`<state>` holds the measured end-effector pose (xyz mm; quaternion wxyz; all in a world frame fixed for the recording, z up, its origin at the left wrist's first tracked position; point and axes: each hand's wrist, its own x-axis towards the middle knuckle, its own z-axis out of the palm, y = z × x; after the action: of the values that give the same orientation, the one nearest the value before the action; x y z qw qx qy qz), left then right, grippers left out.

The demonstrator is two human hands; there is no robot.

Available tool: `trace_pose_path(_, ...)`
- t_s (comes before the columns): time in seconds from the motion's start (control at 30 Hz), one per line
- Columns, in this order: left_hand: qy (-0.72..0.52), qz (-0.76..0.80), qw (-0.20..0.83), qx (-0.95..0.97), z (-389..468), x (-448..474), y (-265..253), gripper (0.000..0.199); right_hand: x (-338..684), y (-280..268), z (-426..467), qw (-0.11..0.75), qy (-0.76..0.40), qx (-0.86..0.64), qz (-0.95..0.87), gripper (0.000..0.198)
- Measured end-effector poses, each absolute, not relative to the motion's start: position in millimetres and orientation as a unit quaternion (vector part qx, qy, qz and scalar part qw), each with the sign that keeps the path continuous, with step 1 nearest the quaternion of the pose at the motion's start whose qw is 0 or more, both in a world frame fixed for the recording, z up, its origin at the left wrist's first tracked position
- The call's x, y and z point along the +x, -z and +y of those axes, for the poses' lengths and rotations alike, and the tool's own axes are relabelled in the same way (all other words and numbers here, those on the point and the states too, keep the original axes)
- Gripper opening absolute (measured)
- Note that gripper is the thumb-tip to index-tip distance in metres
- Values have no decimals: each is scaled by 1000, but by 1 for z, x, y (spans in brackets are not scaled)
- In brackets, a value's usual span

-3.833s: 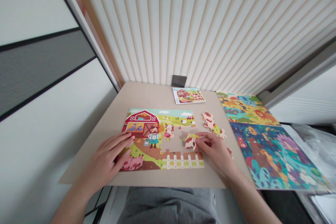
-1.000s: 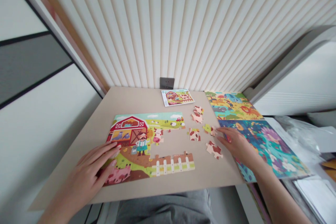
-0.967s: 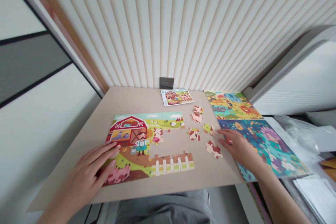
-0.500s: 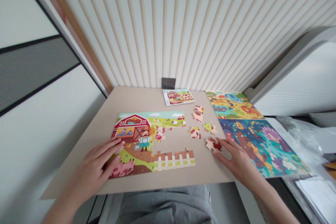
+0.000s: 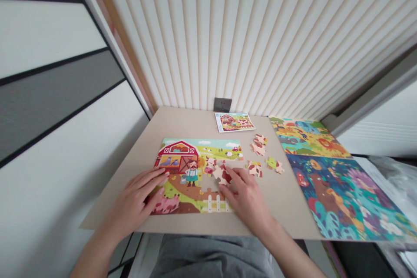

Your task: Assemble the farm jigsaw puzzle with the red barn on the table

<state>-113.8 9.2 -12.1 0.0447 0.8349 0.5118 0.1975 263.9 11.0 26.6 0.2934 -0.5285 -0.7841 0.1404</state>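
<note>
A farm jigsaw puzzle (image 5: 176,143), partly assembled, lies on the table, with a gap in its right half beside the cow's head. My left hand (image 5: 137,195) rests on its lower left part, fingers stretched out. Between thumb and fingers my right hand (image 5: 247,195) holds a white-and-brown jigsaw piece (image 5: 222,174) over that gap, just right of the cow's head. I cannot tell whether the piece touches the table. Several loose jigsaw pieces (image 5: 254,168) lie to the right of the puzzle, a green one (image 5: 275,165) among them.
A small picture card (image 5: 235,122) of the farm scene lies at the back of the table (image 5: 140,139). Two finished puzzles, a yellow savanna one (image 5: 309,135) and a dark blue one (image 5: 345,200), lie on the right. A socket (image 5: 223,104) sits on the ribbed wall behind.
My right hand has carried the white-and-brown jigsaw piece left, from the table's right side to the gap in the puzzle. My left hand stays on the puzzle. The view has shifted right.
</note>
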Motion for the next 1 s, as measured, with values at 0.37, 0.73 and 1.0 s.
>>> trace_pose_path(0.37, -204, 518, 49, 830, 7, -109, 6, 43, 265, -8, 13, 309, -178, -485, -799, 48)
trace_pose_path(0.73, -197, 521, 50, 829, 5, -104, 1, 44, 264, -20, 19, 303, -155, -407, -848, 42)
trace_pose_path(1.0, -200, 527, 52, 824, 4, -102, 1, 42, 255, -24, 17, 253, -163, -440, -846, 43)
